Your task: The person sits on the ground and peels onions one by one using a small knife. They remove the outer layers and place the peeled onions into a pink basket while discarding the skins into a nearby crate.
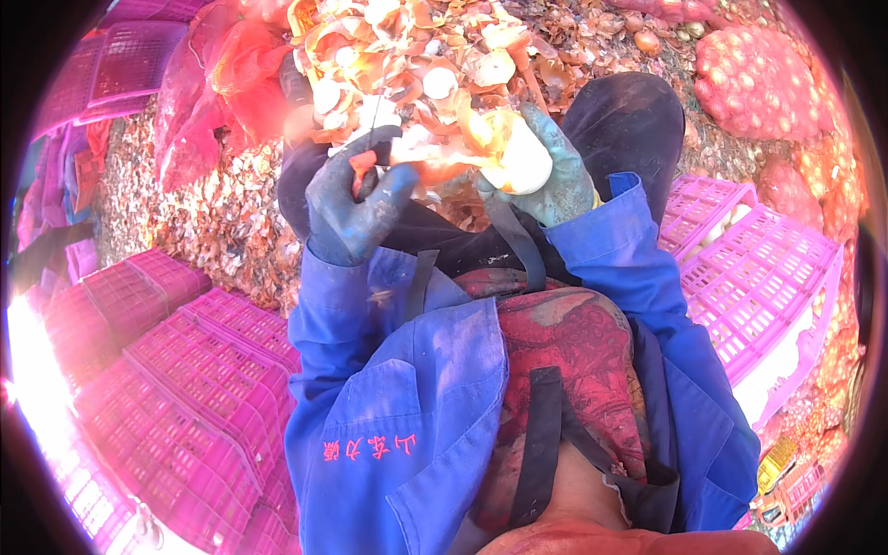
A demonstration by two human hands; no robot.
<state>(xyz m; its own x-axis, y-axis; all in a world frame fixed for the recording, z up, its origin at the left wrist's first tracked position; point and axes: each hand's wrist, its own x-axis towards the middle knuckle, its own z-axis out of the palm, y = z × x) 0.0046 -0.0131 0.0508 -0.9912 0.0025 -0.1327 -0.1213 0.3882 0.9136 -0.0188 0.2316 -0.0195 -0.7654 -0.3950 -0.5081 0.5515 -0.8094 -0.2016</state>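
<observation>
My left hand, in a dark, worn glove, is closed around the orange-red handle of a small knife. The knife's thin blade points up the picture. My right hand, in a pale greenish glove, grips a partly peeled white onion. Orange-brown onion skin stretches from this onion towards the thumb of my left hand; glare hides where it ends. Just beyond both hands is a heap of onion skins with pale pieces among them.
Pink plastic crates stand at the left; another crate holding pale onions is at the right. A full red mesh sack of onions lies at the upper right. Red mesh bags lie at the upper left. Dry skins cover the ground.
</observation>
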